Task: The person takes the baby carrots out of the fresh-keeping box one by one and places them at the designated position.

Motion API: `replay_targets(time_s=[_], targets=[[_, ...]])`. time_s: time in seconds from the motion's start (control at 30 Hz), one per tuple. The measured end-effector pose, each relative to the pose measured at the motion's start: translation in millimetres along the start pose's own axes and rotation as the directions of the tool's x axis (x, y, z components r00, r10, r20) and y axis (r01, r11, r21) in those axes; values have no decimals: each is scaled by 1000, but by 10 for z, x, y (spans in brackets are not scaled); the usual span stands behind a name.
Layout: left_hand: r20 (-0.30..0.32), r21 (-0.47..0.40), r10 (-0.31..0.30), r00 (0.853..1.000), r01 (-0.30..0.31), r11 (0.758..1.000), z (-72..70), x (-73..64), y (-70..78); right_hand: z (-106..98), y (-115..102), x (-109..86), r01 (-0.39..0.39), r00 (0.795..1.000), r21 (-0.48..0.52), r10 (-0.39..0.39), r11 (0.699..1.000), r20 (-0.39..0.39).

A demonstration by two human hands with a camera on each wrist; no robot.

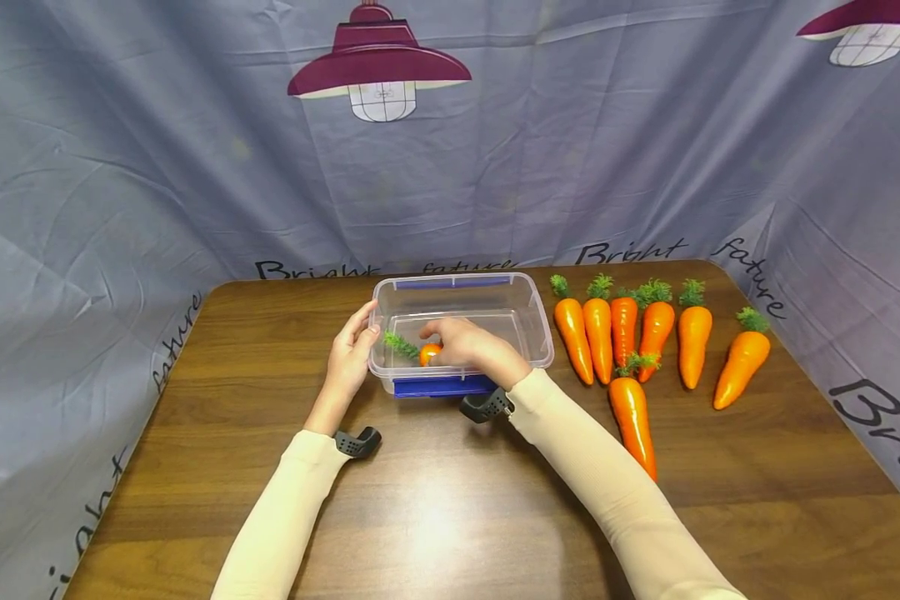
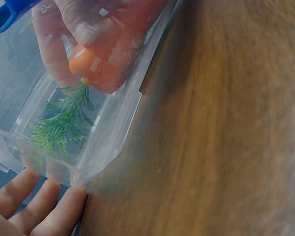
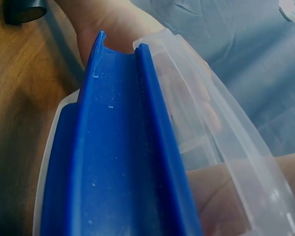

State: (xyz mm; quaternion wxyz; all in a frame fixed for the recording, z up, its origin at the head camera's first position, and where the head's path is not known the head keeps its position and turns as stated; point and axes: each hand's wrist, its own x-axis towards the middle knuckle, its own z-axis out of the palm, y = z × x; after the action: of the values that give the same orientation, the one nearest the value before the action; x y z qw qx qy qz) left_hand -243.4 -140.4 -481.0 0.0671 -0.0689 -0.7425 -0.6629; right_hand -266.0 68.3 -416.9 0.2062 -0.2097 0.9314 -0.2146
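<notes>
A clear plastic container [image 1: 528, 333] with blue side clips [image 1: 435, 387] stands on the table. Inside it, at the left end, lies an orange carrot [image 2: 83, 63] with a green frilly top [image 1: 401, 344]. My right hand [image 1: 461, 343] reaches over the near rim into the container and grips this carrot. Through the clear wall, the left wrist view shows thumb and fingers on either side of the carrot's thick end. My left hand [image 1: 351, 354] rests against the container's left end, fingertips [image 2: 71, 194] on the outer wall and thumb by the rim.
Several orange carrots [image 1: 693, 346] with green tops lie in a row right of the container. One more carrot [image 1: 633, 425] lies nearer, beside the right forearm. The brown wooden table [image 1: 217, 400] meets a grey printed curtain [image 1: 450, 183] at the back and sides.
</notes>
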Motion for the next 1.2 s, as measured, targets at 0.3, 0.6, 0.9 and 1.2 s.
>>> replay_targets(time_s=[0.3,0.6,0.9,1.2], targets=[[-9,-6,3,1000,-3,1000,13,2,-3,-32,43,-10,53,998,-35,-54,998,-35],[-20,-23,0,1000,0,1000,12,-7,10,-256,45,-111,93,983,-12,-94,996,-157],[-21,-18,3,1000,-4,1000,10,-15,2,-491,67,-198,119,969,11,-114,993,-218],[-17,-19,-13,1000,13,1000,16,-16,9,-782,187,-320,120,947,152,-68,981,-313]])
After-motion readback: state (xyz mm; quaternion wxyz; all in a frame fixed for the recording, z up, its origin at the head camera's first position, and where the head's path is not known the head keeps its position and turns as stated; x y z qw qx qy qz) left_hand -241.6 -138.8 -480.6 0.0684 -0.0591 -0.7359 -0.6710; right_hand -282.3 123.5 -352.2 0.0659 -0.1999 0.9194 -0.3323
